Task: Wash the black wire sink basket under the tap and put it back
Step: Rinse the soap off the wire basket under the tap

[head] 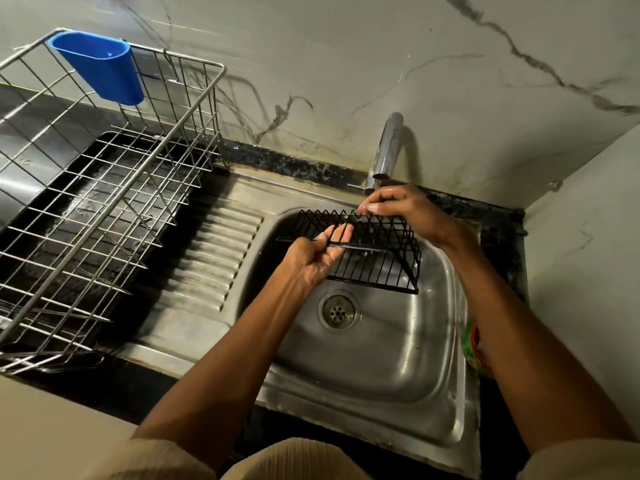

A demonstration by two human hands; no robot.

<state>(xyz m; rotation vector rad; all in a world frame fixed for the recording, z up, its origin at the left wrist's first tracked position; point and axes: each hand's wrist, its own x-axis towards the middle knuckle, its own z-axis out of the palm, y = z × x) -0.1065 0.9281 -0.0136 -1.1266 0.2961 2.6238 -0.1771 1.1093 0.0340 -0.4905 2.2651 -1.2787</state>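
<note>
Hands are two here, and both hold one black wire sink basket [374, 252] over the bowl of one stainless steel sink [381, 368], just below the single chrome tap [387, 150]. Left hand [317, 259] grips the near rim bar, with the fingers curled round it from under. Right hand [403, 211] pinches the far zigzag edge with its fingertips, directly under the spout. The basket is made of thin straight wires, tilted, with one triangular end on the right. I cannot tell if water is running, the spot under the spout is blurred. One round drain strainer [337, 310] with small holes sits in the bowl bottom. Left of the bowl lies the ribbed draining board [214, 251], and one big silver wire dish rack [93, 188] stands partly on it, cut off by the left edge. One blue plastic cup holder [100, 65] hangs on its far rim. Something green and red [474, 344] is mostly hidden behind the right forearm.
</note>
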